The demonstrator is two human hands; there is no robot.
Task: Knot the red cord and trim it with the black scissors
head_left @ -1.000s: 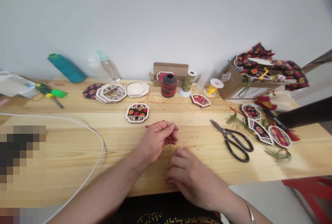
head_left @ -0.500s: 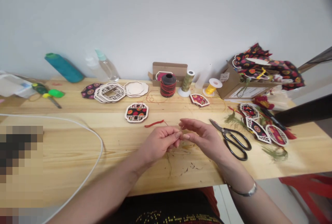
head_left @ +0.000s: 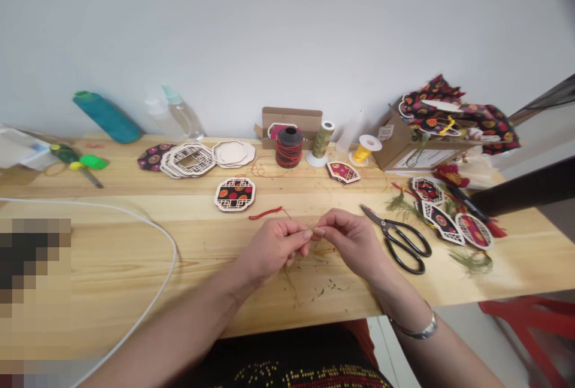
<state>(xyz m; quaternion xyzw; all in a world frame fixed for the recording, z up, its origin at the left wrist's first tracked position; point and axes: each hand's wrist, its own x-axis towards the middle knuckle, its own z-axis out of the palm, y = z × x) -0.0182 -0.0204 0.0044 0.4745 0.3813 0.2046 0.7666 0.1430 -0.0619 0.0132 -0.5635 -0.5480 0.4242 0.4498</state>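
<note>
My left hand [head_left: 281,244] is closed in a pinch on a thin thread [head_left: 291,285], whose loose end trails below the fingers over the wood. Fingertip to fingertip with it, my right hand [head_left: 345,238] pinches too, seemingly on the same thread, though the fingers mostly hide it. Just beyond the left hand lies a short red cord [head_left: 266,213]. An octagonal ornament [head_left: 234,194] with patterned fabric and a white lattice frame rests behind that. Black-handled scissors [head_left: 398,238] lie, blades slightly apart, to the right of my right hand.
Along the wall stand a red cord spool [head_left: 288,149], a green thread spool [head_left: 321,144], a yellow thread spool [head_left: 365,149] and a teal cone [head_left: 106,117]. Finished ornaments [head_left: 442,223] and a filled cardboard box [head_left: 404,148] occupy the right. A white cable [head_left: 166,235] curves across the left.
My right hand's raised, spread fingers have come down and closed into a pinch against the left fingertips. The left hand keeps its pinch. The whole view has shifted slightly.
</note>
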